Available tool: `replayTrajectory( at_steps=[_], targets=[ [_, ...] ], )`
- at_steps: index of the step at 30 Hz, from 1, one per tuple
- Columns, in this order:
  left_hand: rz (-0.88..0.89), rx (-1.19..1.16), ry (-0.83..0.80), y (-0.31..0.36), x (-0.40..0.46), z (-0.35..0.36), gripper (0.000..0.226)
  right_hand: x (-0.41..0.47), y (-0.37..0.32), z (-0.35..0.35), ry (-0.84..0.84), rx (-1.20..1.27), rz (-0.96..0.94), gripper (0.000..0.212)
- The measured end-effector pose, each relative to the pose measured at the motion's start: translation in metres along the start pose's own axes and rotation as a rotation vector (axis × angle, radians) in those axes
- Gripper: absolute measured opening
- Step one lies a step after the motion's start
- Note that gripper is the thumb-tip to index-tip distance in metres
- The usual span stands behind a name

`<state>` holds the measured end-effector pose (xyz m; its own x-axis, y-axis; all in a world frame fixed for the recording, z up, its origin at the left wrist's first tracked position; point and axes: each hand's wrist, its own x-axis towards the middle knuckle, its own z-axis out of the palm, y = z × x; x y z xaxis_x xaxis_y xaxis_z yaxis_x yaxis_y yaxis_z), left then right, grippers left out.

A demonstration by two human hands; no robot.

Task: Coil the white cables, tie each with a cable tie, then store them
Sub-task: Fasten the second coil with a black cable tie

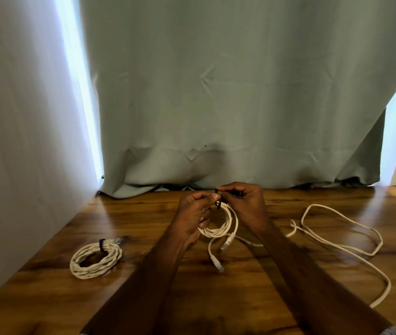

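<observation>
Cable coil (218, 226) is getting tied now: left hand (195, 213) is gripping it, right hand (245, 204) is pinching the black tie (218, 201). Next, I think, pulling it tight.

Dim room, lit from behind the curtain

Daylight glows in bright strips at both edges of the curtain (228, 93) and throws pale glare across the wooden table (124, 213). The forearms lie in deep shadow. Straight lines bow towards the edges; detail is soft.
</observation>
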<state>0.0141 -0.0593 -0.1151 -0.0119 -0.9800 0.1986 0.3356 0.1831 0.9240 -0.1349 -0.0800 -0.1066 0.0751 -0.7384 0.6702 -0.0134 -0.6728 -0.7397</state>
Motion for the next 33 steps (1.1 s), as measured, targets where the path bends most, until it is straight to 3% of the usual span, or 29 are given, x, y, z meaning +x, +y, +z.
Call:
replayTrajectory(
  at_steps=[12,17,20,23,26,33],
  targets=[
    [0.019,0.037,0.083,-0.001,0.002,0.000,0.010,-0.001,-0.006,0.001,-0.107,-0.027,-0.018,0.024],
    [0.010,0.127,0.148,-0.008,0.005,0.002,0.007,0.000,-0.004,0.000,-0.128,-0.250,-0.155,0.009],
    [0.028,0.178,0.163,-0.011,0.005,0.005,0.008,0.003,0.002,0.001,-0.038,-0.391,-0.185,0.005],
    [0.060,0.209,0.152,-0.011,0.003,0.009,0.008,0.004,0.007,0.001,0.082,-0.341,-0.045,0.007],
    [0.091,0.219,0.144,-0.010,0.001,0.010,0.006,0.007,0.006,-0.002,0.087,-0.274,0.046,0.011],
    [0.226,0.298,0.048,-0.004,-0.002,0.013,0.023,0.005,-0.012,0.002,0.067,-0.165,-0.025,0.013]
  ],
)
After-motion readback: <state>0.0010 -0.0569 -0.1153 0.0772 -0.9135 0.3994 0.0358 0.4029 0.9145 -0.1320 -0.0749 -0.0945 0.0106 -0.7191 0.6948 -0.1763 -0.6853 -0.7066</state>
